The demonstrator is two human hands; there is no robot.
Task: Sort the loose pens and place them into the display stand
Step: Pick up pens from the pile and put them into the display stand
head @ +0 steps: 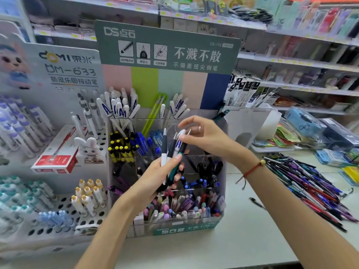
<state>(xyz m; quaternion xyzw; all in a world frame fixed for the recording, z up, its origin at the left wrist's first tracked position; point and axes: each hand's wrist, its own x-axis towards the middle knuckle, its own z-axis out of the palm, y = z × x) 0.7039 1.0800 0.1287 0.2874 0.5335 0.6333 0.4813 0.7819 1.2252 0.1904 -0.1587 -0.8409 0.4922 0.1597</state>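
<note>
**Hands sorting a small bunch of pens in front of the display stand**

The display stand (221, 144), a clear tiered holder with a green header card, stood on the pale surface (242, 239). Directly in front of its middle tiers, the left hand (155, 177) gripped a bunch of pens (171, 152), fingers curled round their lower ends so that the pens fanned upward; one had a white and black barrel, the others were dark or teal. The right hand (202, 136) reached in from the stand's right side, its thumb and forefinger pinching the top of one white pen in that bunch, the remaining fingers arched loosely above. A red cord bracelet (250, 169) circled the right wrist.

Inside the stand, the back tier held white capped pens, the next tier yellow-tipped and blue ones, and the front tier a mix of pastel and purple pens.

To the right of the stand, well apart from it, a pile of loose pens (303, 189) lay spread on the surface, mostly purple, blue, red and black. To the left of the stand, just beside it, stood a white perforated rack (64, 206) with more pens and a red box (56, 154).
</note>
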